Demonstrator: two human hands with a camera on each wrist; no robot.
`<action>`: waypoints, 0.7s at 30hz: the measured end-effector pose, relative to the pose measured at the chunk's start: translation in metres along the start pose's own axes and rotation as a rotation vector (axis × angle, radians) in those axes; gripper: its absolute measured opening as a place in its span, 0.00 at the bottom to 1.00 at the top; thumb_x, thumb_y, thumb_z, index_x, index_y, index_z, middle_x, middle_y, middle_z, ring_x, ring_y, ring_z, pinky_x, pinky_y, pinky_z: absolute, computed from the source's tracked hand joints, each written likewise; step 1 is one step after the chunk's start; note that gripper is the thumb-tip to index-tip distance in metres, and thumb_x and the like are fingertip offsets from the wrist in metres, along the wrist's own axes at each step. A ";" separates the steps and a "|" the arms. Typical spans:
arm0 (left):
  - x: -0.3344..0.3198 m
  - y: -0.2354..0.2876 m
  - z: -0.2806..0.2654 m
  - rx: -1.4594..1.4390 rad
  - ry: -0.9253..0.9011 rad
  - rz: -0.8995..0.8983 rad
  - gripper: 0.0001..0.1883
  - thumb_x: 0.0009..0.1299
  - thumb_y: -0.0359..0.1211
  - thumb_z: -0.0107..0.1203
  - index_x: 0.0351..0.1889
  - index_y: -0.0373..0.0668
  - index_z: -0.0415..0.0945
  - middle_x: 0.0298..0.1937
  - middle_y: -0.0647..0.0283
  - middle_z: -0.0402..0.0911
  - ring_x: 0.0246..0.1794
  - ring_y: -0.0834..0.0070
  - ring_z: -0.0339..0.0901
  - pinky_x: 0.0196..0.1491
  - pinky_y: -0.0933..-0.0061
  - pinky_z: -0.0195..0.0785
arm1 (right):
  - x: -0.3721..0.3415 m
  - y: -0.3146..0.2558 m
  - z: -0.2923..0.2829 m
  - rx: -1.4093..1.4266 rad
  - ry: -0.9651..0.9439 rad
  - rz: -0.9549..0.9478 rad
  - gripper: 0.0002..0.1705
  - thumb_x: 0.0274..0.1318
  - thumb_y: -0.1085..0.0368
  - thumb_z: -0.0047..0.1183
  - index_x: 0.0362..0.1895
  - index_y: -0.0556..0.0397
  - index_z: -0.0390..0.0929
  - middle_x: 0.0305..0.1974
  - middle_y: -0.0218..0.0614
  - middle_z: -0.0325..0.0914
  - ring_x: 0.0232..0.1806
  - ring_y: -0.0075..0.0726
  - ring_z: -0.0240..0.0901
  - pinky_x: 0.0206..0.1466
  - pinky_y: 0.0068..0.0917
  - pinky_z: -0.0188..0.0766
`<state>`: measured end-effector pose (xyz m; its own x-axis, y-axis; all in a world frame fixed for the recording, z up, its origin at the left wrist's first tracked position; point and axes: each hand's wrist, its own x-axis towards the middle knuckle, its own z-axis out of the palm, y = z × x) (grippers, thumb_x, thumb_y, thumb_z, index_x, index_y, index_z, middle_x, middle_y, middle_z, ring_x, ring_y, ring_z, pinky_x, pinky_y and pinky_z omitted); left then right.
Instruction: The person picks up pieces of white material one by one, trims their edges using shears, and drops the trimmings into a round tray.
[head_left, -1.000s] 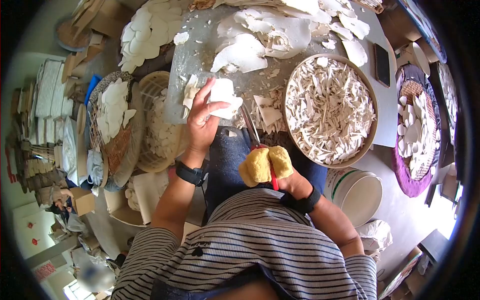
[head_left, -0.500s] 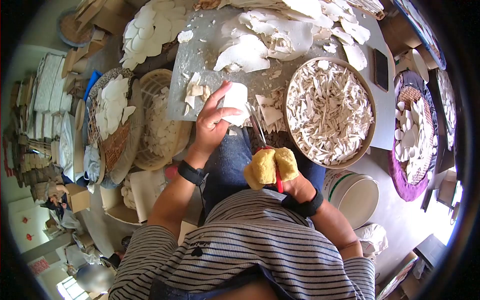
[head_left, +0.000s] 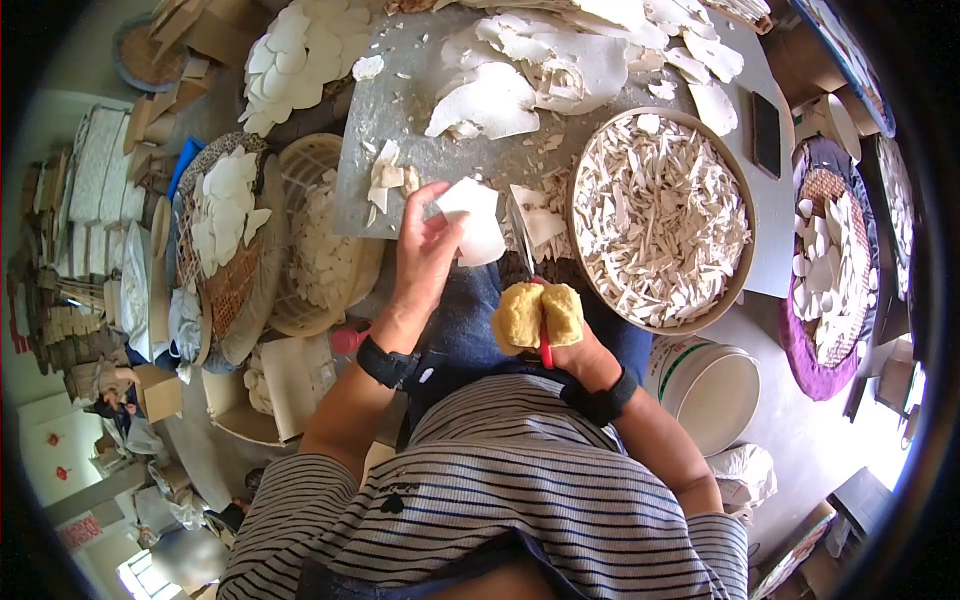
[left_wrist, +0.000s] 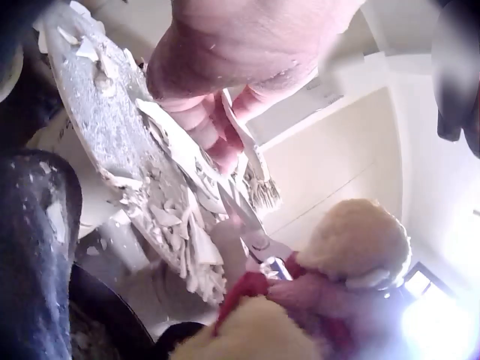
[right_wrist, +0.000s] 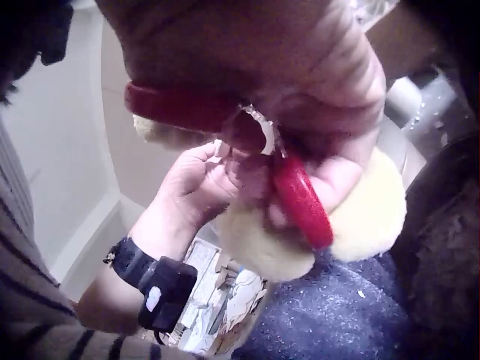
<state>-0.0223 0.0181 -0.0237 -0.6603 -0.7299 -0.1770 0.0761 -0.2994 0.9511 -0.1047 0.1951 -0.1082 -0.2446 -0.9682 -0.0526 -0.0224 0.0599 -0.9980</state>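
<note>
My left hand pinches a thin, flat white piece between thumb and fingers, over my lap at the table's near edge. My right hand grips scissors by their red handles. Thick yellow padding wraps round those handles and covers much of the right fingers in the head view. The blades point away from me, close to the right edge of the white piece. From the left wrist, the blades show slightly apart below the left fingertips.
A round tray heaped with white slivers sits on the right of the metal table. Large white sheets lie farther back, and a phone at the right edge. Baskets stand left; a white bucket stands right, below the tray.
The white piece has turned and come slightly nearer to me. My left fingers, earlier more stretched out, are drawn in closer round it. The scissors have shifted a little to the right.
</note>
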 end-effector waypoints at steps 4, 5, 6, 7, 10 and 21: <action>-0.007 -0.002 0.006 0.024 -0.107 -0.071 0.22 0.65 0.25 0.50 0.57 0.40 0.59 0.41 0.58 0.78 0.39 0.81 0.74 0.42 0.81 0.67 | 0.011 -0.001 0.000 -0.117 0.057 -0.013 0.21 0.45 0.73 0.52 0.47 0.56 0.64 0.37 0.40 0.74 0.40 0.41 0.73 0.43 0.31 0.69; -0.008 -0.001 0.007 0.044 -0.103 -0.070 0.22 0.65 0.25 0.50 0.58 0.40 0.60 0.41 0.58 0.78 0.38 0.81 0.74 0.42 0.81 0.67 | 0.010 -0.020 -0.008 -0.163 -0.025 0.059 0.24 0.53 0.66 0.51 0.55 0.55 0.61 0.44 0.38 0.73 0.46 0.35 0.71 0.53 0.29 0.64; -0.008 -0.001 0.007 0.064 -0.100 -0.069 0.22 0.65 0.25 0.50 0.58 0.40 0.60 0.40 0.59 0.78 0.38 0.81 0.74 0.41 0.82 0.67 | 0.009 -0.020 -0.010 -0.228 -0.033 0.017 0.23 0.52 0.67 0.52 0.53 0.55 0.62 0.43 0.38 0.73 0.45 0.35 0.71 0.51 0.29 0.65; -0.008 -0.001 0.007 0.068 -0.092 -0.073 0.23 0.65 0.25 0.50 0.58 0.40 0.60 0.40 0.59 0.78 0.37 0.81 0.75 0.40 0.81 0.68 | 0.008 -0.020 -0.013 -0.293 -0.041 -0.025 0.23 0.51 0.67 0.53 0.51 0.56 0.63 0.43 0.38 0.73 0.44 0.35 0.71 0.50 0.28 0.65; -0.009 -0.001 0.008 0.044 -0.074 -0.097 0.24 0.65 0.25 0.49 0.60 0.39 0.60 0.39 0.58 0.78 0.35 0.78 0.76 0.36 0.77 0.73 | 0.006 -0.030 -0.016 -0.354 -0.061 -0.070 0.19 0.50 0.69 0.54 0.46 0.56 0.66 0.40 0.38 0.74 0.42 0.34 0.72 0.47 0.27 0.67; -0.007 0.036 0.004 0.221 -0.159 -0.242 0.24 0.64 0.27 0.49 0.58 0.41 0.58 0.33 0.56 0.78 0.26 0.75 0.76 0.24 0.74 0.76 | -0.014 -0.040 -0.013 0.272 0.092 -0.054 0.05 0.44 0.70 0.54 0.26 0.51 0.70 0.27 0.31 0.71 0.30 0.32 0.71 0.33 0.27 0.68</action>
<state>-0.0184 0.0151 0.0126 -0.7486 -0.5446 -0.3783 -0.2484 -0.2987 0.9215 -0.1134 0.2096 -0.0668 -0.3373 -0.9414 -0.0076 0.2202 -0.0710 -0.9729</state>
